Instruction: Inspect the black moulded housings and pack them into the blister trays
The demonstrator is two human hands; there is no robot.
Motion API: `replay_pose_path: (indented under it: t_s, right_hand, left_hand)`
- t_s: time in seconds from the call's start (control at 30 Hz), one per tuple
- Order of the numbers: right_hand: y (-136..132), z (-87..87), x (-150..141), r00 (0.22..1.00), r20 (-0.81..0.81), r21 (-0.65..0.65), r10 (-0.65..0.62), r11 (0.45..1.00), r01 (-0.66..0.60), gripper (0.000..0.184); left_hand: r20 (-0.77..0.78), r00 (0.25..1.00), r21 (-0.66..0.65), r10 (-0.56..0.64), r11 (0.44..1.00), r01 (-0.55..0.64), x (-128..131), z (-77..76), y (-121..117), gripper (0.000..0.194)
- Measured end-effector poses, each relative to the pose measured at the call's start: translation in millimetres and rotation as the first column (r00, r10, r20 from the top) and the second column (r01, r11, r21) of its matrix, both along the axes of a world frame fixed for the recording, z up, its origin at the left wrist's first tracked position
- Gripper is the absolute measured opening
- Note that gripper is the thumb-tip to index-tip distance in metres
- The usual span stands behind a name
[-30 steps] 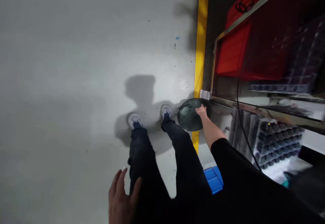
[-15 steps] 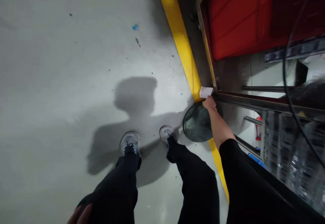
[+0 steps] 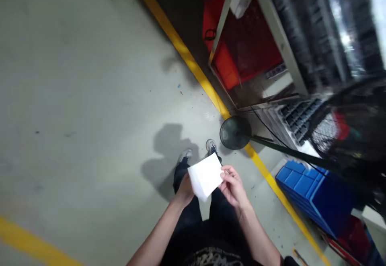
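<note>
A white piece of paper (image 3: 206, 175), which looks folded or creased along its left side, is held in front of my body. My right hand (image 3: 231, 183) pinches its right edge between thumb and fingers. On the other side my left hand (image 3: 185, 188) grips the paper, its fingers mostly hidden behind the sheet. No writing can be made out on the bright face.
The round dark base (image 3: 232, 133) of a pedestal fan stands on the yellow floor line (image 3: 193, 64), its pole slanting right. A metal rack (image 3: 279, 32) holds red bins (image 3: 224, 62). Stacked blue bins (image 3: 301, 185) sit at the right.
My right hand has lifted the white paper from the floor beside the fan base and brought it before my body. My left hand has come up onto it. The view has risen.
</note>
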State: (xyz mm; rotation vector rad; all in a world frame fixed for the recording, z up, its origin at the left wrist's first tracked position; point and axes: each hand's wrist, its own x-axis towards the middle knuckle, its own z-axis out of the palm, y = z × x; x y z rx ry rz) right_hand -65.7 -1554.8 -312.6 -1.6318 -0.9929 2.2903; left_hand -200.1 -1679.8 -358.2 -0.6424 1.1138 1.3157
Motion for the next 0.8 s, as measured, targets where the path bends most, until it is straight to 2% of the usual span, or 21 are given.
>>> replay_pose_path:
  t_s: [0.07, 0.13, 0.2, 0.23, 0.33, 0.4, 0.47, 0.53, 0.57, 0.6, 0.67, 0.7, 0.77, 0.8]
  right_hand:
    - [-18.4, 43.6, 4.6, 0.994, 0.025, -0.011, -0.102, 0.995, 0.102, 0.032]
    - [-32.7, 75.1, 9.5, 0.982, 0.084, 0.106, -0.167, 0.982, 0.158, 0.043]
    - [-45.6, 97.8, 20.0, 0.972, 0.138, 0.283, -0.191, 0.948, 0.146, 0.051]
    - [-51.7, 106.6, 28.6, 0.968, 0.158, 0.356, -0.193, 0.926, 0.127, 0.049]
    - [-66.4, 124.7, 69.8, 0.965, 0.175, 0.434, -0.195, 0.895, 0.103, 0.031]
    - [-71.0, 130.2, 110.5, 0.957, 0.138, 0.394, -0.256, 0.901, 0.184, 0.033]
    - [-70.1, 131.4, 161.1, 0.931, 0.075, 0.341, -0.356, 0.887, 0.312, 0.039]
    - [-64.2, 131.2, 219.7, 0.891, 0.014, 0.314, -0.454, 0.848, 0.427, 0.039]
    - [-60.0, 131.8, 251.1, 0.869, -0.010, 0.308, -0.494, 0.826, 0.472, 0.037]
    - [-55.5, 133.8, 283.1, 0.848, -0.030, 0.304, -0.529, 0.803, 0.512, 0.036]
    - [-46.6, 143.2, 347.4, 0.799, -0.079, 0.304, -0.596, 0.749, 0.589, 0.034]
    - [-42.7, 151.0, 378.8, 0.774, -0.107, 0.310, -0.624, 0.718, 0.622, 0.034]
    - [-36.2, 171.6, 438.0, 0.730, -0.163, 0.323, -0.664, 0.663, 0.675, 0.037]
    - [-33.1, 183.1, 465.2, 0.715, -0.184, 0.320, -0.674, 0.647, 0.692, 0.039]
  left_hand:
    - [0.002, 0.997, 0.061, -0.081, 0.995, 0.080, -11.6, 43.6, -8.5, 0.075]
    - [-0.072, 0.984, 0.133, -0.162, 0.976, 0.171, -14.5, 83.4, -14.4, 0.075]
    - [-0.198, 0.947, 0.206, -0.253, 0.934, 0.293, -6.3, 116.8, -14.6, 0.071]
    - [-0.272, 0.916, 0.227, -0.295, 0.905, 0.359, 2.3, 131.0, -12.6, 0.069]
    - [-0.440, 0.813, 0.229, -0.382, 0.827, 0.513, 44.7, 165.0, -0.6, 0.065]
    - [-0.585, 0.700, 0.216, -0.409, 0.753, 0.621, 84.3, 182.0, 10.5, 0.062]
    - [-0.811, 0.478, 0.185, -0.336, 0.629, 0.755, 131.1, 194.8, 24.7, 0.056]
    - [-0.972, 0.197, 0.119, -0.124, 0.464, 0.878, 184.7, 203.6, 42.9, 0.048]
    - [-0.996, 0.089, 0.080, -0.006, 0.381, 0.921, 214.0, 207.2, 53.5, 0.044]
    - [-0.996, 0.022, 0.048, 0.089, 0.305, 0.951, 244.7, 210.8, 64.8, 0.040]
    - [-0.975, -0.041, -0.001, 0.219, 0.178, 0.984, 308.3, 219.8, 88.5, 0.032]
    - [-0.966, -0.038, -0.006, 0.255, 0.127, 0.992, 339.9, 226.1, 100.3, 0.027]
    - [-0.967, 0.025, 0.035, 0.255, 0.036, 0.999, 399.3, 242.2, 123.5, 0.022]
    - [-0.976, 0.069, 0.070, 0.208, 0.000, 0.998, 425.7, 251.4, 134.8, 0.022]
